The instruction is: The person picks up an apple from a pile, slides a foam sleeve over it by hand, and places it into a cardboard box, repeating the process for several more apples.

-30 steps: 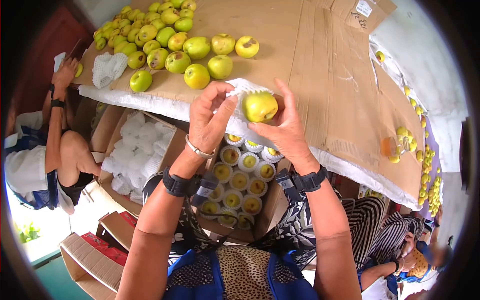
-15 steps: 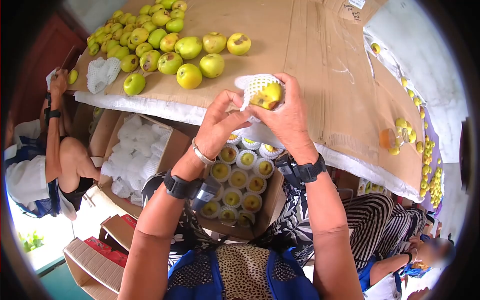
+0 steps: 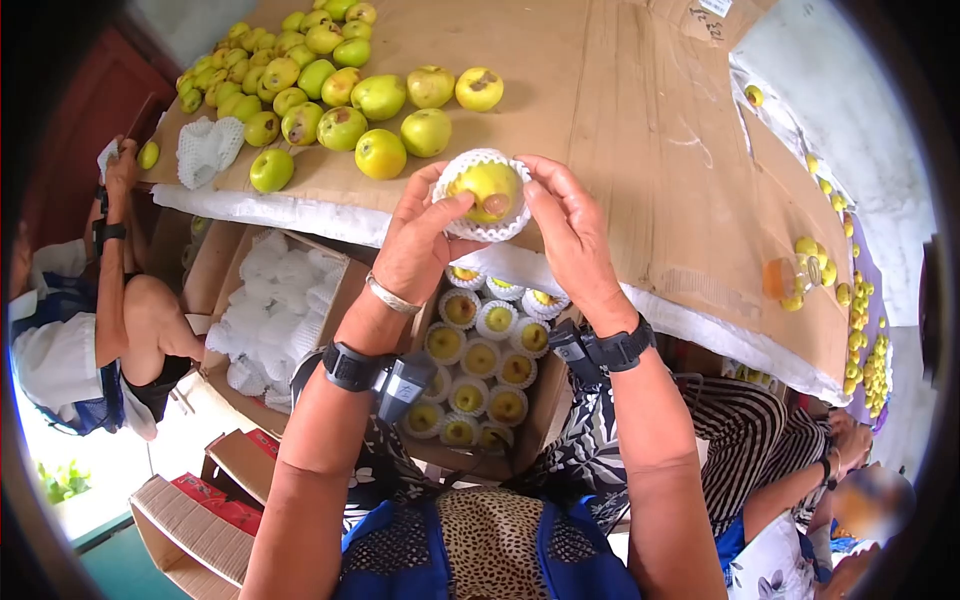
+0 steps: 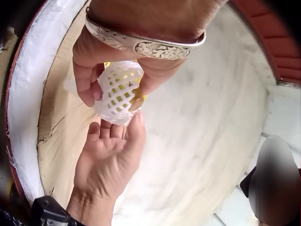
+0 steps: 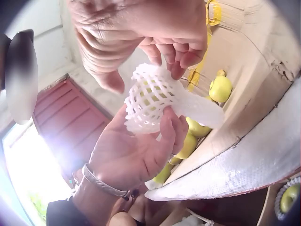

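Note:
A yellow-green fruit [image 3: 490, 188] with a brown spot sits inside a white foam net [image 3: 487, 232], held up above the table's front edge. The left hand [image 3: 415, 240] grips it from the left, its thumb on the fruit's face. On the other side the right hand [image 3: 575, 235] has its fingertips at the net's upper right rim, thumb close by. In the left wrist view the net [image 4: 117, 92] covers most of the fruit. The right wrist view shows the left hand [image 5: 136, 153] around the net [image 5: 150, 96] from below, with loose net hanging off one side.
Loose fruit [image 3: 380, 153] lies across the cardboard-covered table [image 3: 640, 150], beside an empty foam net [image 3: 208, 150]. Below are a box of netted fruit [image 3: 468, 398] and a box of foam nets [image 3: 270, 310]. A jar [image 3: 777, 278] stands at the right. Other people sit on both sides.
The fruit has moved left from the right hand into the left hand's grip, and the net now surrounds it with its face toward the head camera. The right hand has loosened its hold.

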Action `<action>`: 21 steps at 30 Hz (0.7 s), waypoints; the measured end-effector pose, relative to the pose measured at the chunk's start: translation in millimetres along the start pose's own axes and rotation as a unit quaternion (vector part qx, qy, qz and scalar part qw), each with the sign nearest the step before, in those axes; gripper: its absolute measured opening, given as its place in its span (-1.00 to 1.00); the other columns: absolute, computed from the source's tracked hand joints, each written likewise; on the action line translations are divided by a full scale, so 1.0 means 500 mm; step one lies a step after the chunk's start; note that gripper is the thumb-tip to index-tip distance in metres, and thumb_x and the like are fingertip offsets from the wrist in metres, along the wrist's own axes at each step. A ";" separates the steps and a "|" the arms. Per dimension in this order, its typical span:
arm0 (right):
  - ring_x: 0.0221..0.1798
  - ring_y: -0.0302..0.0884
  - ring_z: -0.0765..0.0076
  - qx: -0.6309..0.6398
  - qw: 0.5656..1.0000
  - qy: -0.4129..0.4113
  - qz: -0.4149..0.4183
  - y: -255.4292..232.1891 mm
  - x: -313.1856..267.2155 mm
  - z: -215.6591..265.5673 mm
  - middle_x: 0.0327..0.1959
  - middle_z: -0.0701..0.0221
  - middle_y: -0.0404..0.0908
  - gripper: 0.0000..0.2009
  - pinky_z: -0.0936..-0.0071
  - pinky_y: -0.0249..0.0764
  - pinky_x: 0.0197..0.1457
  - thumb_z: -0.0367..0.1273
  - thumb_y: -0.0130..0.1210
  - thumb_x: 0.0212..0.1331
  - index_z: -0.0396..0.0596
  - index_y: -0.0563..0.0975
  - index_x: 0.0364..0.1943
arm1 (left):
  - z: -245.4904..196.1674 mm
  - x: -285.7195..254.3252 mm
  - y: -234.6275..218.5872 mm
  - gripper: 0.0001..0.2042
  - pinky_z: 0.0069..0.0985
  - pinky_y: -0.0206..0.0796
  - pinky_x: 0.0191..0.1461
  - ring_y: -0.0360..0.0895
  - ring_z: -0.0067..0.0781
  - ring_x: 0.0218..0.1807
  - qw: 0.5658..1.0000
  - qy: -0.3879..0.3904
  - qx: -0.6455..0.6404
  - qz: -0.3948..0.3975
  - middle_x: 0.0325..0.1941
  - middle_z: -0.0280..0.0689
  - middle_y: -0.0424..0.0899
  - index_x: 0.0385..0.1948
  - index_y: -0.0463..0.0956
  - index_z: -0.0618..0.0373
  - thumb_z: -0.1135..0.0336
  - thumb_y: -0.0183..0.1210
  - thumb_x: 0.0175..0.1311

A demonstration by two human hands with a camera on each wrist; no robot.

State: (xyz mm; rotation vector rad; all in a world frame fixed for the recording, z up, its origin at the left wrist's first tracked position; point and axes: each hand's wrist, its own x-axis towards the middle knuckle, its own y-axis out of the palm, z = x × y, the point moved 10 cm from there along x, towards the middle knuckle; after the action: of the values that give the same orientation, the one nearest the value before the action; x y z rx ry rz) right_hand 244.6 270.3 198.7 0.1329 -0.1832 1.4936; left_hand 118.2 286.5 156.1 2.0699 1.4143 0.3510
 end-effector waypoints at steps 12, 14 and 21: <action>-0.36 0.48 0.52 -0.161 0.979 -0.110 -0.057 -0.017 0.003 0.023 -0.33 0.38 0.51 -0.89 0.60 0.41 -0.36 -0.50 0.06 0.06 -0.12 0.54 -0.30 | 0.010 -0.010 -0.001 -0.49 -0.34 0.39 -0.01 0.41 -0.31 0.05 0.999 0.005 0.039 -0.034 0.01 -0.19 0.39 0.14 0.07 0.04 0.47 0.07 0.16; -0.34 0.48 0.49 -0.122 0.986 -0.102 -0.047 -0.007 0.002 0.023 -0.33 0.37 0.51 -0.89 0.57 0.42 -0.33 -0.50 0.07 0.05 -0.11 0.54 -0.31 | 0.005 -0.010 -0.003 -0.47 -0.37 0.38 0.00 0.39 -0.33 0.06 0.996 0.049 0.059 -0.043 0.02 -0.19 0.39 0.16 0.05 0.05 0.47 0.07 0.16; -0.36 0.47 0.28 -0.209 0.943 -0.259 0.010 0.063 -0.035 0.085 -0.38 0.34 0.49 -0.88 0.46 0.44 -0.32 -0.52 0.12 -0.06 -0.08 0.54 -0.37 | 0.009 -0.006 -0.022 -0.47 -0.45 0.32 0.08 0.37 -0.35 0.09 0.996 0.073 0.004 -0.056 0.13 -0.19 0.33 0.20 0.08 0.06 0.58 -0.11 0.12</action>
State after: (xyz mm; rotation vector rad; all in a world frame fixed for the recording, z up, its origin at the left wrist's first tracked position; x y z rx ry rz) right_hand 210.1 247.1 236.2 0.1803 -0.9222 1.3820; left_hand 111.2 285.2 146.4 1.9953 1.6118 0.4598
